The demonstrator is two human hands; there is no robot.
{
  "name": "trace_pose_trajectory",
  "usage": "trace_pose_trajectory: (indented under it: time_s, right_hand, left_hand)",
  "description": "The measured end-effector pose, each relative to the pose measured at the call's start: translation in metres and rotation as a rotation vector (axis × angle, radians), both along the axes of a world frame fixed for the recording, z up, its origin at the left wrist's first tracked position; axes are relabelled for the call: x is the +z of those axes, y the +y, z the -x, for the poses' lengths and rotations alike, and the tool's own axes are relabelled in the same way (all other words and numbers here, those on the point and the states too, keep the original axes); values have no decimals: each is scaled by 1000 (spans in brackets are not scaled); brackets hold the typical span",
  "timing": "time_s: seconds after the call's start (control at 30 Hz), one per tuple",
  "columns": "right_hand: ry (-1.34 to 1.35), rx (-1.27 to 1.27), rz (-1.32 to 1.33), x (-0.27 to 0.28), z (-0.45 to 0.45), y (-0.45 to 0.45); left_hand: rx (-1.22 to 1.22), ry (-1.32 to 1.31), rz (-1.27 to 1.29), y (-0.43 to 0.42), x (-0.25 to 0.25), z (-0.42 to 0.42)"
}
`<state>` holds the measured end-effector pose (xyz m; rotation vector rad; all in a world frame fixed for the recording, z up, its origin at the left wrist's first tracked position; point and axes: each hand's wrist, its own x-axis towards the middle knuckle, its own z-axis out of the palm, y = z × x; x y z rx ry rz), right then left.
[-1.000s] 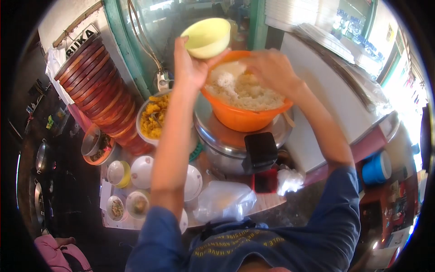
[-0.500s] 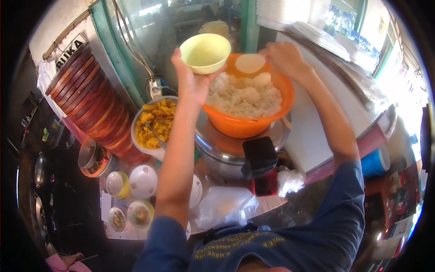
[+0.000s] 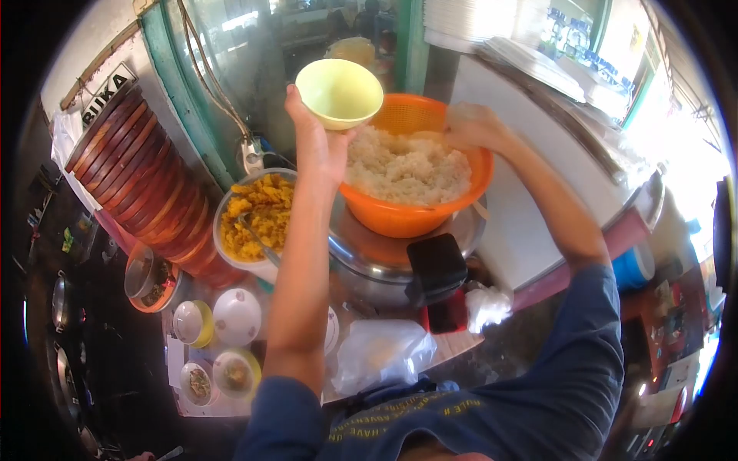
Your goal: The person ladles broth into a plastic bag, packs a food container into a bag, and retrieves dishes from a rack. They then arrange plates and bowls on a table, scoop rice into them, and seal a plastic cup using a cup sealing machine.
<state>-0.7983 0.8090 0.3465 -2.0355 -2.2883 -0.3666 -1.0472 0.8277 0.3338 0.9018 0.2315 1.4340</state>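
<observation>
My left hand (image 3: 321,147) holds up a small pale yellow-green bowl (image 3: 339,91), tilted towards me, with no food in it. Behind and to its right stands an orange plastic basket (image 3: 400,221) heaped with white rice (image 3: 407,170). Over the basket's far right rim, the fingers of my right hand (image 3: 475,127) are closed round the handle of a pale rice paddle (image 3: 427,137), whose blade is partly sunk in the rice. The basket rests on a large metal pot (image 3: 357,269).
Left of my forearm is a tub of yellow rice (image 3: 257,215) with a spoon in it. A tall stack of brown plates (image 3: 146,169) leans at the left. Small bowls (image 3: 237,316) and a plastic bag (image 3: 384,349) lie nearer me. A black box-like object (image 3: 437,265) sits by the pot.
My right hand has come down slightly, and the paddle's blade has gone from raised above the rice into it. The bowl in my left hand has tilted more towards me.
</observation>
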Motion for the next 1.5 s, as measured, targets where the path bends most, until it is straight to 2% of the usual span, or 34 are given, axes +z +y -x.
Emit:
trace_pose_trajectory:
  time_s: [0.1,0.23,0.3,0.43,0.5,0.7,0.83,0.9,0.93,1.03,1.07,1.1,1.13,1.2,1.23,1.3,1.33,1.4,1.43,1.47,1.5]
  right_hand:
    - [89,-24,133,0,8,-2]
    - [189,51,155,7,-2,-3]
    - [305,15,249,7,-10,2]
    - [383,100,252,-10,5,6]
    - [640,107,305,-15,0,14]
    - [733,-48,435,24,-12,-4]
    - [747,22,251,46,-17,-20]
    - [730,-65,76,61,-17,-27]
    - [732,-67,75,69,-15,-32]
    - [574,-20,-75,76,-2,-37]
    - [491,104,-294,66,7,-37]
    - [401,229,-510,57,16,-38]
    - [398,225,-510,51,36,-48]
    - [123,214,-712,46,75,-75]
    - [123,214,-710,55,76,-82]
    - [173,9,-681,68,69,-95]
    - [172,9,-679,69,57,-94]
    - [42,-117,-462,71,33,-88]
    - [39,-120,-458,69,35,-87]
    - [-116,-189,-329,67,38,-87]
    - [-271,-257,-199,65,40,-86]
  left_hand:
    - [15,11,14,-1,2,-3]
    - [68,97,-8,4,-1,-2]
    - [86,98,-6,3,0,-2]
    - [100,109,3,-2,1,-4]
    - [121,120,-6,-1,-1,-5]
    - [147,115,22,2,-5,-2]
    - [183,240,75,-11,2,0]
    - [155,272,121,-21,8,-2]
    - [129,303,167,-27,11,-4]
    - [8,254,214,-40,17,-14]
    - [2,254,211,-35,14,-16]
    - [-143,190,190,-26,9,-17]
    - [-287,125,170,-21,5,-18]
    - [-292,84,209,-22,5,-21]
    - [-293,42,247,-22,4,-21]
    - [-262,45,268,-26,6,-17]
    - [-234,47,286,-27,7,-15]
    - [-207,75,243,-27,7,-10]
    - [-180,107,191,-27,6,-9]
    - [-183,104,190,-28,6,-10]
    - [-52,136,138,-30,5,-11]
